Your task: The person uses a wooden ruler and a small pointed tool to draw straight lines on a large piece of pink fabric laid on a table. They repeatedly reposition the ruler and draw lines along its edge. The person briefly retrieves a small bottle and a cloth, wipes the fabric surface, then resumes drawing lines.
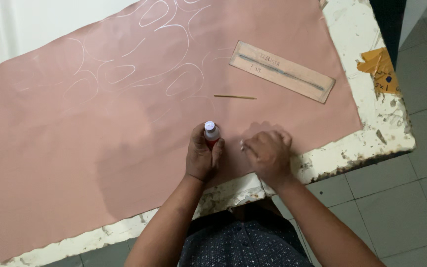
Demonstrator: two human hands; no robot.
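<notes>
On the chipped white counter [366,123] lies a big pink sheet [75,148], where the left hand [201,155] is closed around a small red bottle [211,134] and the right hand [268,153] is curled shut just beside it, near a thin stick [234,97] and a flat cardboard strip [281,71].

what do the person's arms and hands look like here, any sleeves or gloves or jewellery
Both forearms are bare from the bottom edge of the picture to the wrists; no sleeve ends show. The left hand and right hand wear no gloves, and no watch, bracelet or ring can be seen. The right hand is slightly blurred, so small details on its fingers cannot be told. Below, the person wears a dark garment with small pale dots.
</notes>
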